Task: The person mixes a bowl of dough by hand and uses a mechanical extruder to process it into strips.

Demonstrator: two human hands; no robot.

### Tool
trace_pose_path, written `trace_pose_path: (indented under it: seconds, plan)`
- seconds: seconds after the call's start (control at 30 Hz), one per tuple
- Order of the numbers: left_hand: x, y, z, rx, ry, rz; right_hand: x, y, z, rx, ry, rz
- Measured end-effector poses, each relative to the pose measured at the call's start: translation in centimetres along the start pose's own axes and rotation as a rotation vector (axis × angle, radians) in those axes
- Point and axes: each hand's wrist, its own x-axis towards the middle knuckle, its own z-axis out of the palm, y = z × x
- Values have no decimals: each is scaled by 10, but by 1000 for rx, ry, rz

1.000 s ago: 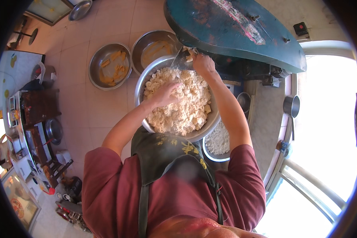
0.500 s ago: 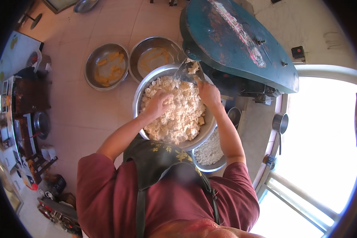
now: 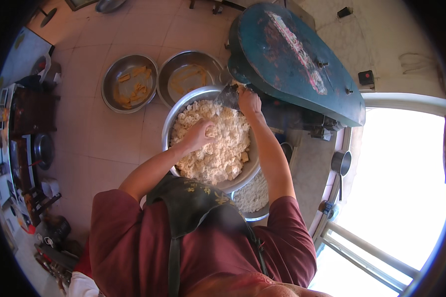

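Observation:
A wide steel bowl (image 3: 167, 126) in front of me holds a heap of pale, crumbly dough (image 3: 218, 153). My left hand (image 3: 200, 134) rests in the heap at its left side, fingers curled round some crumbs. At the bowl's far right rim, a dark metal plate (image 3: 228, 97), like a chute, slopes beneath a machine with a large blue-green cover (image 3: 292, 59). My right hand (image 3: 250, 102) is on the plate's right edge with bent fingers, and a little pale dough shows just past them. Whether those fingers grip anything is hidden.
Two steel basins (image 3: 130, 105) (image 3: 191, 53) with yellowish residue stand on the tiled floor beyond. A bowl of whitish crumbs or flour (image 3: 252, 195) sits at my right, below my forearm. A saucepan (image 3: 341, 162) is by the bright window. Shelves with cookware (image 3: 44, 151) line the left.
My right hand has pushed farther up the metal plate, toward the machine, and the dough lump there is now mostly covered. My left hand has stayed in the heap. The view has shifted slightly.

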Motion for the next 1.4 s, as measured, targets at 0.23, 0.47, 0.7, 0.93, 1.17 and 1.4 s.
trace_pose_path:
  seconds: [0.23, 0.47, 0.7, 0.93, 1.17, 1.4]
  plan:
    - [-10, -14, -4, -6, 45, -43, -42, -22, -25, -78, -179, -70]
    - [-11, -12, -11, -81, 38, -55, -24, -3, -14, 21, -31, -79]
    - [-10, -7, 3, -90, 40, 37, 1, -24, -5, -53, -47, -58]
    - [-15, -7, -10, -139, 159, -63, -45, 2, -15, -141, -128, -106]
    - [-3, -19, 3, -29, 191, 31, -36, -22, -24, -37, -102, -64]
    - [8, 14, -1, -408, -70, -226, -7, -8, 0, -64, -60, -182]
